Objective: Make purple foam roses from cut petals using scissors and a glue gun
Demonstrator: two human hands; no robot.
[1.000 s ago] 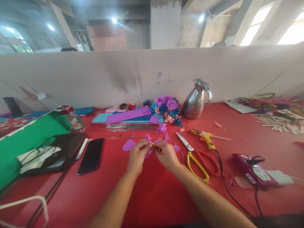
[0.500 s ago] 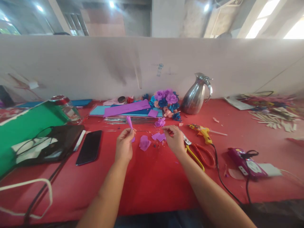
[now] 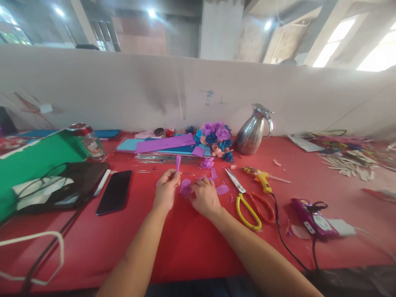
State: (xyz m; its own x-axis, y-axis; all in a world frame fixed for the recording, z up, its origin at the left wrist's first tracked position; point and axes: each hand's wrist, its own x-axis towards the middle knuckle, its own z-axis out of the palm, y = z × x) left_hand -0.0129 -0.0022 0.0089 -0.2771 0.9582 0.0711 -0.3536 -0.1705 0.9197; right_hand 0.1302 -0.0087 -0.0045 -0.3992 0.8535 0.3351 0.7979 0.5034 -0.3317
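Pinched upright in my left hand (image 3: 167,189) is a rolled strip of purple paper (image 3: 178,163), narrow like a flower bud. A thin wire-like line shows just right of the fingertips; I cannot tell whether it belongs to the roll. My right hand (image 3: 205,196) reaches down over loose purple paper petals (image 3: 185,186), its fingertips blurred and partly hiding them. Another purple petal (image 3: 222,189) lies to the right of that hand. Beyond the hands sits a small purple paper flower (image 3: 207,163).
Scissors (image 3: 244,198) with yellow and red handles lie right, beside a yellow glue gun (image 3: 262,181). Behind are a steel jug (image 3: 252,132), paper flowers (image 3: 216,136) and purple sheets (image 3: 167,143). A phone (image 3: 114,192) and lidded jar (image 3: 89,140) are left; a purple power strip (image 3: 314,218) right.
Both hands were together at the purple roll, then parted. My left hand kept the roll and shifted left, then slightly back right. My right hand swung right, then came down over the petals.
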